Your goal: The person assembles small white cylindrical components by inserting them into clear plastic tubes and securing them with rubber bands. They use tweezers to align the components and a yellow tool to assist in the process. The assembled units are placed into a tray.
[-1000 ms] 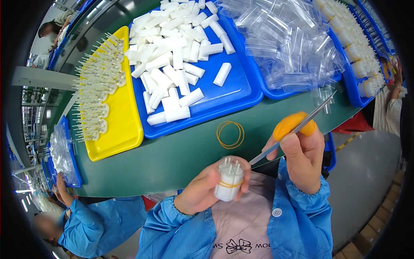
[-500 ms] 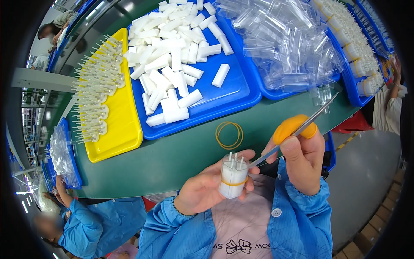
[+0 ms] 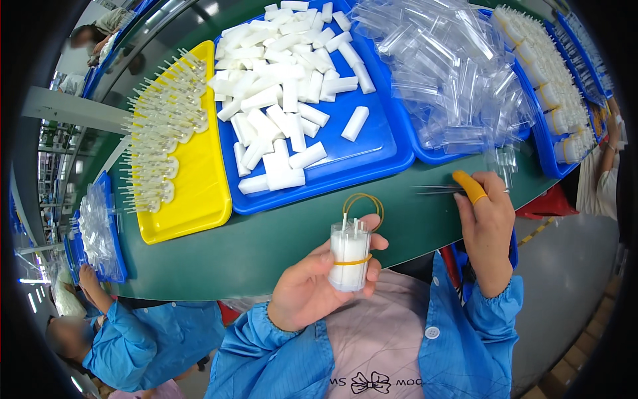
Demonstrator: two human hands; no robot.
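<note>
My left hand (image 3: 302, 286) is closed around a clear plastic sleeve assembly (image 3: 349, 256), held upright in front of my chest. White blocks fill it, thin white rods stick out of the top, and a yellow rubber band (image 3: 352, 262) circles it. Over the table at the right, my right hand (image 3: 488, 223), with orange finger covers, has its thumb and index finger at one end of thin metal tweezers (image 3: 437, 189). The prongs point left, low over the green surface. Loose yellow rubber bands (image 3: 364, 207) lie just behind the assembly, partly hidden by it.
A yellow tray (image 3: 189, 206) holds white parts with upright rods. White foam blocks fill a blue tray (image 3: 372, 163); clear plastic sleeves (image 3: 458, 80) heap in another. Banded finished-looking bundles (image 3: 551, 100) stand at far right. A co-worker in a blue sleeve (image 3: 133, 332) sits at left.
My right hand has moved right and away from the assembly, and the tweezers have swung down toward the table. My left hand has shifted slightly left with the assembly.
</note>
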